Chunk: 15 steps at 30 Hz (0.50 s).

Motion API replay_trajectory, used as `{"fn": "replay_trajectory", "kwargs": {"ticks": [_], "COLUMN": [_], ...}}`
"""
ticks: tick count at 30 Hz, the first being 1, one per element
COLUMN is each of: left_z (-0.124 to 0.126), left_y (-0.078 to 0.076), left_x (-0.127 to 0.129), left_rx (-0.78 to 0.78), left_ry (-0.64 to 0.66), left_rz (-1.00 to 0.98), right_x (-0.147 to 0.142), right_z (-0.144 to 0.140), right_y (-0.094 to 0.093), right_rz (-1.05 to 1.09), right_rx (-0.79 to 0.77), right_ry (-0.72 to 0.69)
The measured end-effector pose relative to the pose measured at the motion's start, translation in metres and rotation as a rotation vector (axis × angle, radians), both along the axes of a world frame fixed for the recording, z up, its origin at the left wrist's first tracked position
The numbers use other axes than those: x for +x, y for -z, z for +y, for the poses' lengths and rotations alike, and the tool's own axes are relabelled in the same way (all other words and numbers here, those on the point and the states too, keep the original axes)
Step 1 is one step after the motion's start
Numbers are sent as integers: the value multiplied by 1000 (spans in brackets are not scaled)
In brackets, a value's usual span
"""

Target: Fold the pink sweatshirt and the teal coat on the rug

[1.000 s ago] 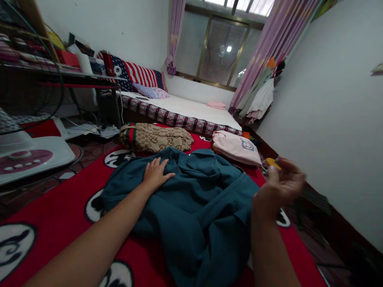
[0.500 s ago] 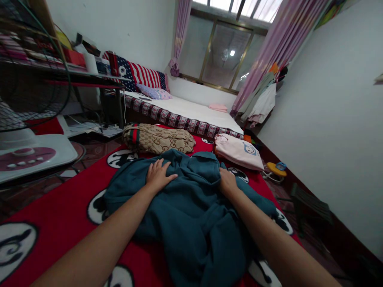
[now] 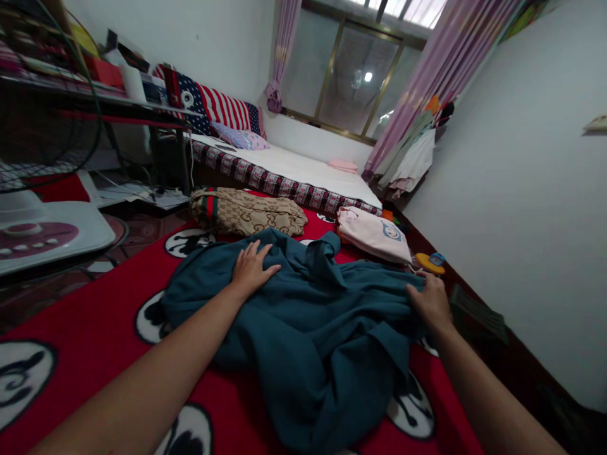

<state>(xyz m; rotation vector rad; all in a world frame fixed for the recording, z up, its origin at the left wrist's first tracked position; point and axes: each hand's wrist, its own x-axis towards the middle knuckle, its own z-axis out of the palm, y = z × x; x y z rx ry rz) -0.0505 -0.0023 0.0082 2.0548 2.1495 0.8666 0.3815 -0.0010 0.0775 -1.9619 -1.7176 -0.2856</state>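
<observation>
A dark teal collared shirt (image 3: 303, 316) lies rumpled across the red blanket, its collar standing up near the far edge. My left hand (image 3: 250, 270) rests flat on the shirt's left part with fingers spread. Out at the right end, my right hand (image 3: 432, 300) is closed on the shirt's fabric, which runs toward it in long folds. Part of the cloth under that hand is hidden.
Beyond the shirt lie a folded tan patterned garment (image 3: 249, 212) and a folded pink garment (image 3: 374, 235). The red blanket (image 3: 95, 335) has black-and-white round prints. A fan (image 3: 42, 230) stands at left, a yellow stool (image 3: 430, 263) at right. A low bed (image 3: 294, 170) stands behind.
My right hand has moved right from beside the collar, and the shirt's right part is drawn out that way. The collar has folded upward. My left hand stays on the shirt.
</observation>
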Motion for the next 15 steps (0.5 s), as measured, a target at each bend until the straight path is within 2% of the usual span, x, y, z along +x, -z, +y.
{"fn": "replay_trajectory", "kwargs": {"ticks": [1,3,5,7,9,11,13,15], "left_z": [1,1,1,-1,-5,-10,-15,-18], "left_y": [1,2,0,-4,-8,-11,-12,-12], "left_x": [-1,-2,-3,-2,0,4,9,14], "left_rx": [12,55,141,265,370,381,304,221], "left_ry": [4,12,47,131,247,363,477,569], "left_rz": [-2,-24,-76,-157,-237,-290,-289,-239], "right_x": [-10,-33,-51,-60,-57,-45,-30,-16], "right_z": [-12,-39,-66,-88,-104,-112,-114,-112], "right_y": [0,-5,-10,-11,-5,5,17,29], "right_rz": [65,170,165,100,41,-30,-128,-209], "right_rx": [24,-78,-259,-281,-126,-11,-45,-151], "right_ry": [-85,-341,-589,-710,-688,-592,-514,-489]}}
